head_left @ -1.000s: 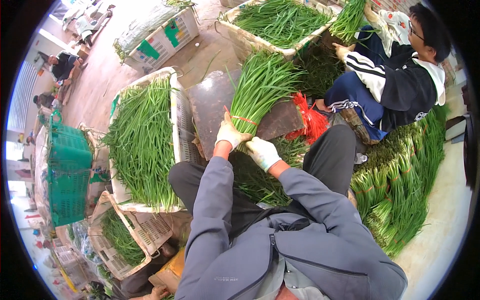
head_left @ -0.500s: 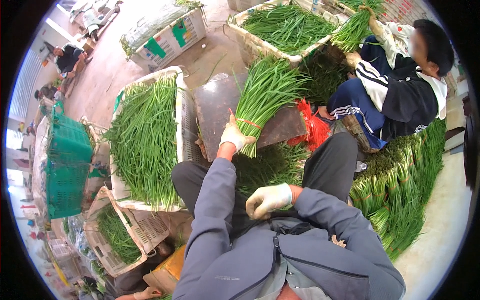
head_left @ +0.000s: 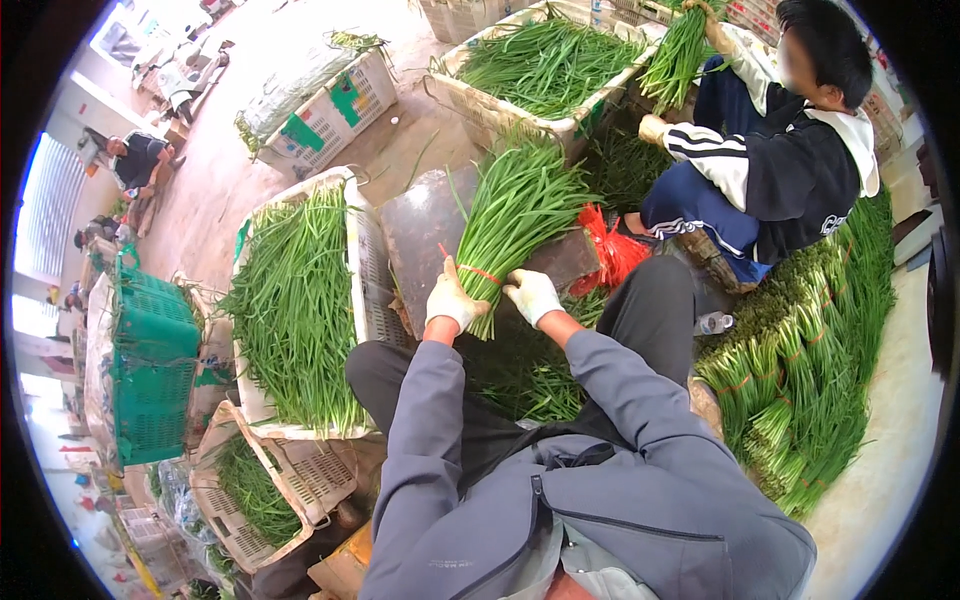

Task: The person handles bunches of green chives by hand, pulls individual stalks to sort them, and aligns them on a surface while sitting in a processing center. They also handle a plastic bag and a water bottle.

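A bunch of long green garlic chives lies slanted over a dark flat board, its leaves pointing away and its cut stems toward me. A red tie circles it near the stem end. My left hand, in a whitish glove, is closed round the left side of the stems. Against the right side, beside the tie, my gloved right hand grips with bent fingers; its fingertips are partly hidden. A cluster of red ties hangs at the board's right edge.
A white crate full of chives stands left of the board, another crate beyond it. Tied bunches lie in rows on the right. A co-worker sits at the far right holding chives. A green crate stands far left.
My right hand has come forward from my lap to the bunch, beside the red tie. My left hand keeps its hold, and the bunch sits slightly closer. The view has shifted slightly.
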Demonstrator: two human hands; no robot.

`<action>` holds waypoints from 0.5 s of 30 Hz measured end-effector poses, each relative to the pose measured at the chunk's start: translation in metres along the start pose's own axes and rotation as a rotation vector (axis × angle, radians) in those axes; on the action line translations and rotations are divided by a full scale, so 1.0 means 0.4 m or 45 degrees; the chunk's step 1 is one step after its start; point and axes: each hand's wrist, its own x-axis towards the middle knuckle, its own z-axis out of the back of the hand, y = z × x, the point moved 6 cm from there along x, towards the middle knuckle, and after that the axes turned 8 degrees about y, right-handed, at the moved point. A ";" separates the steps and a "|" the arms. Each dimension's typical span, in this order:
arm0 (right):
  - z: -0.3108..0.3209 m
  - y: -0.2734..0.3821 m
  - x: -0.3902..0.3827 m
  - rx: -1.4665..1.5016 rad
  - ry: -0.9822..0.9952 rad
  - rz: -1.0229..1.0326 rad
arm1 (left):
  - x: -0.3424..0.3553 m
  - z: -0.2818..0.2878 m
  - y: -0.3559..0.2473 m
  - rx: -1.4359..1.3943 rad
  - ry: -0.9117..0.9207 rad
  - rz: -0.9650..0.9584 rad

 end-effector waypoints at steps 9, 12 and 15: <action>-0.007 0.010 -0.024 -0.204 0.005 0.079 | -0.051 -0.052 -0.062 0.296 0.003 0.451; 0.047 -0.022 0.028 -0.132 -0.113 -0.011 | -0.039 -0.087 -0.069 0.329 -0.259 0.373; 0.039 -0.040 0.014 -0.166 0.034 -0.121 | -0.048 -0.110 -0.076 0.368 -0.346 0.342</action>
